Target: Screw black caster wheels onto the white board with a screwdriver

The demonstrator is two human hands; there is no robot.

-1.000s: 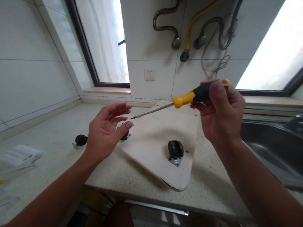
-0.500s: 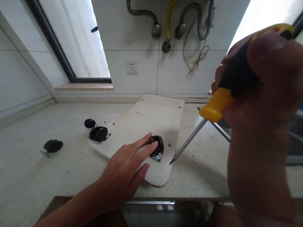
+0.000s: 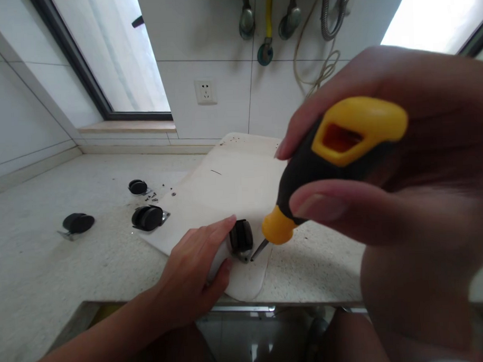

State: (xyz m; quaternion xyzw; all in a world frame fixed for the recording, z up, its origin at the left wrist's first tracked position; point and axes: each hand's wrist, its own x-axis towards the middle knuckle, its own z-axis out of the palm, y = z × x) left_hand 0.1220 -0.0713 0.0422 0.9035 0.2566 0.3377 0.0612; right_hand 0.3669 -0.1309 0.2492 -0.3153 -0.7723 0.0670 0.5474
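My right hand is wrapped round the yellow and black handle of a screwdriver. The shaft slants down to the left, and its tip meets or nearly meets the corner of a metal mounting plate. That plate belongs to a black caster wheel, standing on the near end of a white board. My left hand steadies this caster from the left, index finger by its top and thumb low beside the plate. Another caster sits at the board's left corner, its plate on the board.
Two loose casters, one nearer the back and one farther left, lie on the speckled countertop. Several small screws are scattered by the board's left edge. A wall socket and pipes are behind. The counter's front edge runs below my hands.
My right hand has brought the screwdriver left and lower, moving its tip from the board's right edge to the caster's plate. The left hand has shifted slightly left, and the view has tilted down.
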